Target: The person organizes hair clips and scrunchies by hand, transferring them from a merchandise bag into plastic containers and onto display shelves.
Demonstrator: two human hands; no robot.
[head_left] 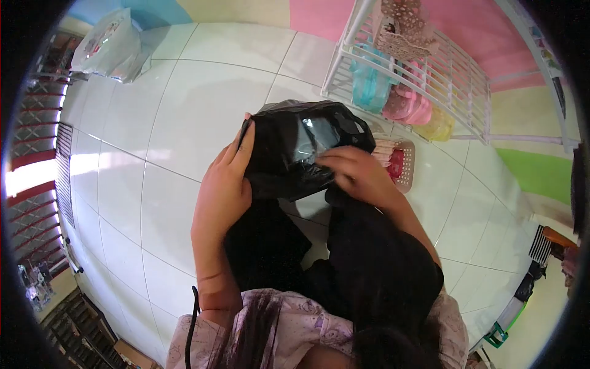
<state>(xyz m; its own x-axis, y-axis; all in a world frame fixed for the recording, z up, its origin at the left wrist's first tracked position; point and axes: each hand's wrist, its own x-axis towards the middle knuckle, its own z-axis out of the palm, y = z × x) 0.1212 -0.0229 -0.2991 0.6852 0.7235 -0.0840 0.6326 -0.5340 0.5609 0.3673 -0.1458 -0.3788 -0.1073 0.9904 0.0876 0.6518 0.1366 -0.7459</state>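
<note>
A glossy black plastic bag (pixel 279 144) is in front of me, above my lap. My left hand (pixel 224 181) grips its left edge, thumb and fingers closed on the plastic. My right hand (pixel 362 175) is at the bag's right front, its fingers bent and pinched at the plastic, a little smeared by motion. Beside those fingertips a shiny grey-blue patch (pixel 319 132) shows on the bag. Below it are my black-clothed legs (pixel 384 258).
A white wire rack (pixel 344 67) stands at the upper right, with teal (pixel 370 80) and pink items (pixel 409 106) in it. A perforated basket (pixel 404 166) sits right of the bag. At the upper left a filled white plastic bag (pixel 110 49) rests on the tiled floor (pixel 117 160).
</note>
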